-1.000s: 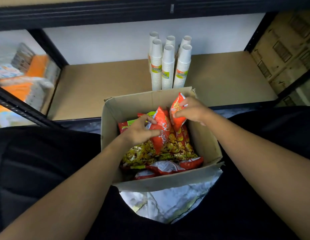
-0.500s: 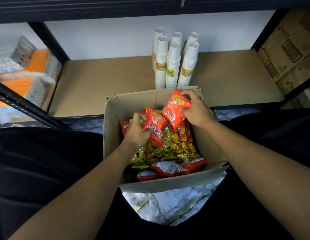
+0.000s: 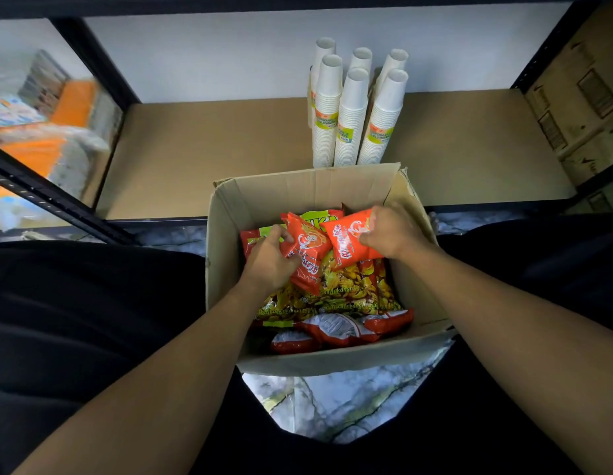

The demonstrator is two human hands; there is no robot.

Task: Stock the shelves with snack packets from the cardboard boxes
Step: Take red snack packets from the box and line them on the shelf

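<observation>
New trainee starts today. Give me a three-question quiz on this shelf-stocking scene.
1. True or false: each hand holds an orange packet.
2. What stands on the shelf behind the cardboard box? A) bottles B) stacks of paper cups C) jars
3. Fill in: the held packets are over the ____.

Key
1. True: left hand grips one orange packet, right hand another orange packet.
2. B, the stacks of paper cups.
3. Box.

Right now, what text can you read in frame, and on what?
"Perisa Makanan Laut": yellow packets in the cardboard box.
Orange packets in left hand and right hand: script logo, unreadable.
Cup stack labels: too small.
Side boxes: blurred.
</observation>
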